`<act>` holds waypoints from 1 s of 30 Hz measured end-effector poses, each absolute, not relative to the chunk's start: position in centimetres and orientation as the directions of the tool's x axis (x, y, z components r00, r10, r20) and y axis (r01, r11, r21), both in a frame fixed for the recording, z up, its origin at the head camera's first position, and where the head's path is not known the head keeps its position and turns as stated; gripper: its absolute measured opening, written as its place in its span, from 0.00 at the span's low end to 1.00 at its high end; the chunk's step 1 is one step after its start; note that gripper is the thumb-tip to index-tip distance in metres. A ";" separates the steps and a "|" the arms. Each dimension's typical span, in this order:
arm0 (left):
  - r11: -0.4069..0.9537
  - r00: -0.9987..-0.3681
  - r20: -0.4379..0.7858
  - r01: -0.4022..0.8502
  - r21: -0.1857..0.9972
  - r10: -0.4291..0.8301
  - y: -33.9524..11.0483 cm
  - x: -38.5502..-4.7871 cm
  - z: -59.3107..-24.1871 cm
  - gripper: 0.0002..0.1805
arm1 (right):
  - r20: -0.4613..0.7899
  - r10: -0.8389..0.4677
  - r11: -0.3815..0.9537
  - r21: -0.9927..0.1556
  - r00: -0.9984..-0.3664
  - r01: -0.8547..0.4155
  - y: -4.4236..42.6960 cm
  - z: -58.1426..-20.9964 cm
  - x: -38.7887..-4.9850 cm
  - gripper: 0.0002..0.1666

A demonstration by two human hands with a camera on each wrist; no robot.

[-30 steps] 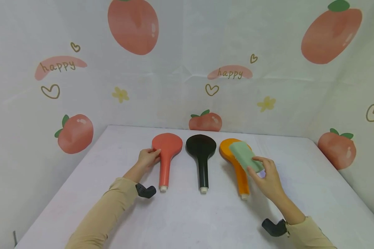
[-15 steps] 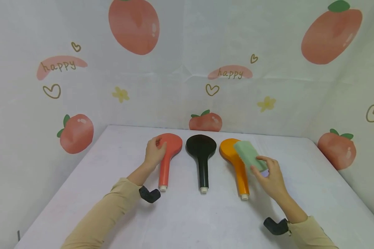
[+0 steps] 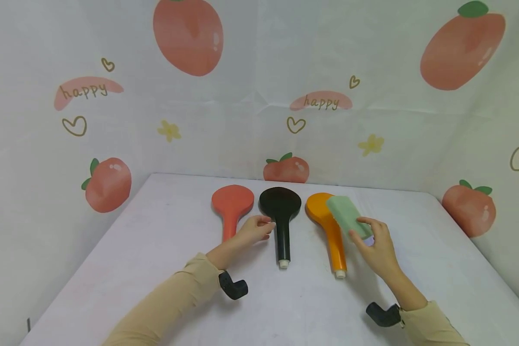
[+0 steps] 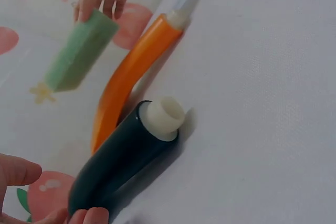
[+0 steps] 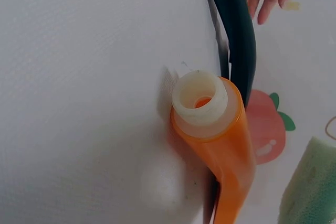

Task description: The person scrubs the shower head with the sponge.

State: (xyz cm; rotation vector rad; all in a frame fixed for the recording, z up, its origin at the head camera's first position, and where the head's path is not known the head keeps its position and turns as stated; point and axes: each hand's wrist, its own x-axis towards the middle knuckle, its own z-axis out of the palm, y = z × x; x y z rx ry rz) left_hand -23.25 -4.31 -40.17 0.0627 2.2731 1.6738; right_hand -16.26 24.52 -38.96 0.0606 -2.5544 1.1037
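Note:
Three hand shower heads lie in a row: a red one (image 3: 232, 201) at left, a black one (image 3: 281, 204) in the middle, an orange one (image 3: 337, 250) at right. My left hand (image 3: 253, 230) is at the left side of the black one's neck, its thumb apart from it; in the left wrist view fingertips (image 4: 94, 215) meet the black handle (image 4: 115, 156). The left forearm hides the red handle's end. My right hand (image 3: 377, 245) pinches a light green sponge (image 3: 348, 216) between thumb and fingers, raised over the orange shower head's right side.
A white tabletop (image 3: 311, 312) lies under everything. Behind it hangs a white cloth (image 3: 251, 139) printed with fruit, hearts and flowers. A black wrist mount (image 3: 233, 286) sits on the left forearm, another black mount (image 3: 382, 315) on the right.
My left hand has left the red shower head's head and moved right to the black one's neck. The right hand with the sponge has shifted slightly to the right.

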 end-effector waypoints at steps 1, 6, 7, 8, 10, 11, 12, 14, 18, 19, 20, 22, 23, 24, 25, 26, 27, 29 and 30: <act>0.320 -0.945 -0.239 -0.161 0.934 0.221 -4.1 -23.4 -40.4 0.24 | 0.338 0.101 0.694 -0.698 -0.936 -0.177 24.5 -39.0 -16.3 0.24; 0.258 -0.910 -0.332 -0.269 0.928 0.247 -3.4 -23.5 -41.2 0.31 | 0.337 0.101 0.693 -0.699 -0.936 -0.176 24.6 -39.2 -16.3 0.24; 0.242 -0.903 -0.349 -0.291 0.926 0.250 -3.3 -23.5 -41.3 0.32 | 0.339 0.101 0.693 -0.699 -0.935 -0.178 24.6 -39.2 -16.3 0.24; 0.222 -0.899 -0.357 -0.305 0.926 0.254 -3.1 -23.4 -41.3 0.34 | 0.342 0.101 0.692 -0.699 -0.934 -0.181 24.6 -39.3 -16.3 0.23; 0.214 -0.895 -0.369 -0.320 0.923 0.251 -2.9 -23.4 -41.4 0.36 | 0.344 0.099 0.692 -0.698 -0.934 -0.184 24.6 -39.4 -16.4 0.23; 0.216 -0.896 -0.370 -0.322 0.922 0.246 -2.8 -23.4 -41.4 0.36 | 0.343 0.097 0.691 -0.699 -0.934 -0.184 24.6 -39.4 -16.4 0.23; 0.233 -0.898 -0.369 -0.316 0.920 0.240 -2.8 -23.3 -41.5 0.37 | 0.340 0.096 0.691 -0.699 -0.936 -0.183 24.6 -39.5 -16.4 0.23; 0.254 -0.898 -0.371 -0.312 0.916 0.236 -2.7 -23.3 -41.5 0.36 | 0.334 0.092 0.688 -0.703 -0.938 -0.182 24.5 -39.6 -16.4 0.23; 0.301 -0.897 -0.353 -0.270 0.914 0.267 -2.6 -23.0 -41.1 0.23 | 0.331 0.086 0.685 -0.705 -0.940 -0.186 24.3 -39.5 -16.3 0.23; 0.313 -0.895 -0.353 -0.264 0.912 0.273 -2.6 -23.0 -41.0 0.21 | 0.331 0.085 0.685 -0.704 -0.940 -0.186 24.3 -39.5 -16.3 0.23; 0.325 -0.894 -0.352 -0.258 0.910 0.277 -2.6 -23.0 -41.0 0.20 | 0.332 0.085 0.687 -0.702 -0.939 -0.186 24.3 -39.5 -16.3 0.23; 0.343 -0.893 -0.353 -0.251 0.905 0.279 -2.6 -23.0 -41.0 0.18 | 0.332 0.085 0.688 -0.701 -0.939 -0.185 24.2 -39.4 -16.3 0.23; 0.346 -0.891 -0.359 -0.257 0.903 0.276 -2.6 -22.9 -41.0 0.19 | 0.332 0.085 0.690 -0.700 -0.940 -0.185 24.2 -39.4 -16.3 0.23; 0.343 -0.889 -0.367 -0.266 0.901 0.275 -2.6 -23.2 -41.5 0.21 | 0.331 0.085 0.691 -0.699 -0.940 -0.184 24.2 -39.4 -16.3 0.23; 0.331 -0.890 -0.360 -0.263 0.906 0.280 -2.7 -23.1 -41.6 0.21 | 0.333 0.084 0.693 -0.697 -0.939 -0.185 24.1 -39.4 -16.3 0.23; 0.318 -0.889 -0.356 -0.263 0.911 0.287 -2.7 -23.0 -41.6 0.21 | 0.335 0.083 0.692 -0.697 -0.938 -0.188 24.1 -39.3 -16.3 0.23; 0.305 -0.890 -0.348 -0.257 0.917 0.295 -2.8 -22.9 -41.6 0.22 | 0.339 0.082 0.691 -0.697 -0.937 -0.191 24.1 -39.3 -16.3 0.23; 0.274 -0.895 -0.316 -0.232 0.933 0.316 -2.9 -22.7 -41.5 0.23 | 0.347 0.082 0.693 -0.693 -0.934 -0.197 24.0 -39.2 -16.3 0.23; 0.262 -0.898 -0.298 -0.218 0.940 0.324 -3.0 -22.6 -41.4 0.23 | 0.353 0.082 0.693 -0.693 -0.932 -0.201 24.0 -39.2 -16.4 0.23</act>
